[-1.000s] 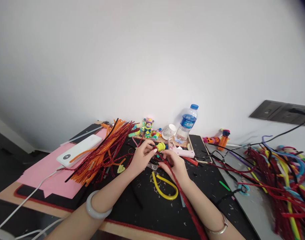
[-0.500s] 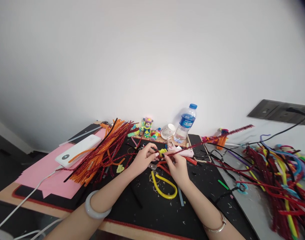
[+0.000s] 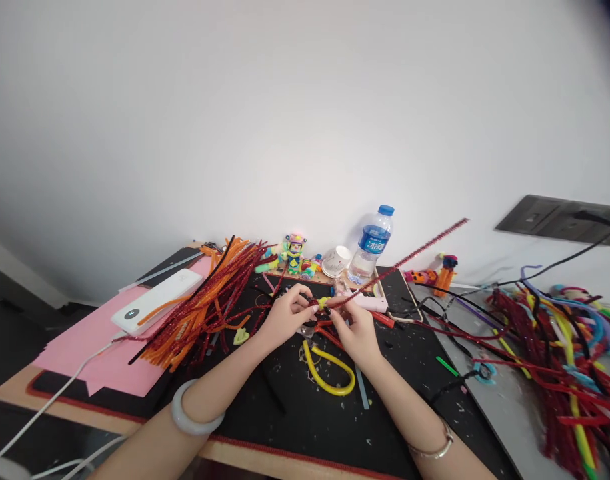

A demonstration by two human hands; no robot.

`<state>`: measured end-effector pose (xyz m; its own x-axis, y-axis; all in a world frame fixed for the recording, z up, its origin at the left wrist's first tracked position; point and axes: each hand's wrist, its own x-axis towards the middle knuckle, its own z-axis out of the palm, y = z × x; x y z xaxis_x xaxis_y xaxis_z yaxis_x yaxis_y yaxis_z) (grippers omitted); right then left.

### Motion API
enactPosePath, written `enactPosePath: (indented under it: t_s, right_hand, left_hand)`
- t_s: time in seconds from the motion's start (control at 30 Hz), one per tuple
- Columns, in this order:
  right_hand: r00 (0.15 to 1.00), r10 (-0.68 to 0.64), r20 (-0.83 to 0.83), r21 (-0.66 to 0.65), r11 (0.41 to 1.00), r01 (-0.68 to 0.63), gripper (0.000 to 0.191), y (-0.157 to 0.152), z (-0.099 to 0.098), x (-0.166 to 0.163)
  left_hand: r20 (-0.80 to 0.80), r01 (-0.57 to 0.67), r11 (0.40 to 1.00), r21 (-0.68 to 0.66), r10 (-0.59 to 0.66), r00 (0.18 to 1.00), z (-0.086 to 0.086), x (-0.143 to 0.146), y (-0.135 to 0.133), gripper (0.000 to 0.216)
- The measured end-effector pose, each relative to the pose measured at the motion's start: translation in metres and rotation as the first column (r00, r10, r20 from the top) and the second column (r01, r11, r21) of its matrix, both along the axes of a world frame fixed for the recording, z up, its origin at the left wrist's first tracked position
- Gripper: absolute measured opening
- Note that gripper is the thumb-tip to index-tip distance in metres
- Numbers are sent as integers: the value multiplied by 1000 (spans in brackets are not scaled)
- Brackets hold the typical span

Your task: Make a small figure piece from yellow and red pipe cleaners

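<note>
Over the middle of the black mat (image 3: 315, 423), both my hands are closed in a pinch around a small yellow piece (image 3: 323, 303), left hand (image 3: 288, 317) on one side and right hand (image 3: 357, 330) on the other, fingertips nearly meeting. My right fingers also grip a dark-red glitter stem (image 3: 409, 257); its long end slants up past the bottle (image 3: 372, 248), the tip standing free before the wall (image 3: 305, 133). Just below my hands lies a yellow loop (image 3: 338, 390), and from it down to the mat's red-stitched near edge is the widest open stretch, dotted with scraps. Left of me, an orange and dark-red bundle (image 3: 199, 310) hems in my wrist side; right, a grey board (image 3: 502, 410) overlaps the mat under tangled stems (image 3: 559, 373). Beyond my fingers, a pink-handled tool (image 3: 369, 303) and a paper cup (image 3: 336, 261) crowd the worktop's (image 3: 265, 461) far side.
</note>
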<state>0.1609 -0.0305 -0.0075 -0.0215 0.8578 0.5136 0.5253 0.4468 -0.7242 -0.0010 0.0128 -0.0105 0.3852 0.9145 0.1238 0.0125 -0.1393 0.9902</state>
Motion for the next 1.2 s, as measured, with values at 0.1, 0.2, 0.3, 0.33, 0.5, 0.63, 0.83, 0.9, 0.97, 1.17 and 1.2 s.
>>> enactPosePath:
  t_s: [0.1,0.2,0.3,0.33,0.5,0.63,0.83,0.9,0.97,1.17,1.2]
  right_hand:
    - [999,-19,44,60,998,17,20,4,2,9]
    - [961,-205,187,138,974,181,29,11,3,24]
    - [813,-385,436,151,922,355,33,17,3,36]
    - [759,-423,495,135,900,414,33,18,3,39]
    - [632,-427,647,66,856,512,37,21,-1,47]
    - [597,-379,707,33,861,508,48,24,-4,50]
    - [585,-373,720,25,857,515,48,24,-6,54]
    - [583,-409,702,61,850,524,45,24,-7,54]
    - [588,-459,666,119,844,524,44,24,-7,53]
    - [715,-462,525,243,886,395,35,23,-1,48]
    - [753,-427,501,240,904,353,33,23,0,48]
  left_hand:
    - [39,-66,997,-49,68,997,1,-1,2,26]
    - [118,-143,976,-163,163,980,3,-3,6,28]
    - [212,-178,941,-287,244,946,5,-4,9,27]
    - [244,-176,932,-316,259,934,5,-5,10,27]
    - [369,-141,907,-397,298,880,6,-8,12,25]
    - [422,-113,883,-456,326,846,6,-10,14,22]
    - [471,-88,868,-488,347,811,5,-10,15,20]
    - [472,-86,867,-490,348,810,4,-11,16,19]
    - [465,-92,867,-490,349,814,3,-11,16,19]
    - [439,-89,868,-488,332,835,4,-10,14,18]
    - [436,-83,869,-488,325,839,4,-10,13,17]
